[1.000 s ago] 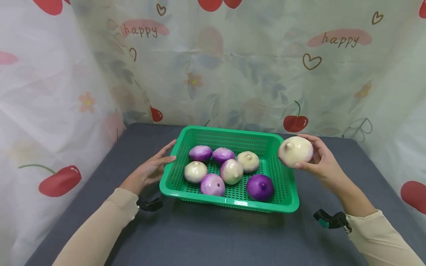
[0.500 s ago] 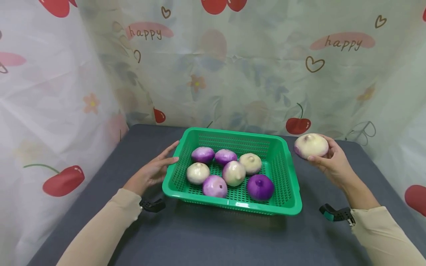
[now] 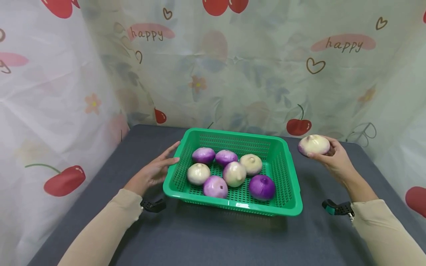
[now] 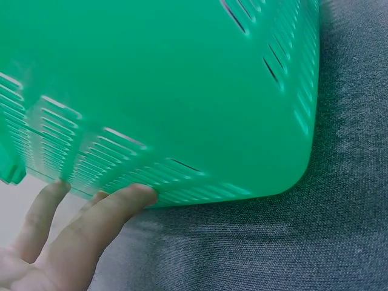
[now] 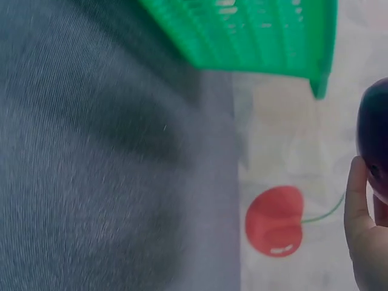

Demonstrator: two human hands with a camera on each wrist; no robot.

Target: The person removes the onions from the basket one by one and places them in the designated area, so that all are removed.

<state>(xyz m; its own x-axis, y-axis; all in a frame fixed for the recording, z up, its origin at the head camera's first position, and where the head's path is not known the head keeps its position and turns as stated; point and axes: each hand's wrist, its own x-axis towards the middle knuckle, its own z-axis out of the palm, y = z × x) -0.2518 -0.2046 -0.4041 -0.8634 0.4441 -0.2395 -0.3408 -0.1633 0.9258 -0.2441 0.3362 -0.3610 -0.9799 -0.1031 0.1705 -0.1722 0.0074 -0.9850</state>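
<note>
In the head view my right hand (image 3: 339, 164) holds a white-topped onion (image 3: 314, 144) with a purple underside, raised beyond the right end of a green plastic basket (image 3: 233, 204). The right wrist view catches only the dark side of that onion (image 5: 376, 130) and part of the fingers at the edge. My left hand (image 3: 150, 171) rests its straight fingertips on the basket's left end; the left wrist view has them against the slotted wall (image 4: 121, 142). Several onions lie inside, among them a deep purple one (image 3: 262, 187), a pale one (image 3: 198, 174) and a pinkish one (image 3: 215, 187).
The basket stands on a dark grey cloth-covered table (image 3: 206, 240). Behind and beside it hangs a white curtain (image 3: 229, 74) printed with cherries and hearts. A black strap (image 3: 337, 208) is worn on each wrist.
My right hand has carried the onion rightward, from over the basket's right rim to outside it, tilting it on the way. My left hand keeps its place at the basket.
</note>
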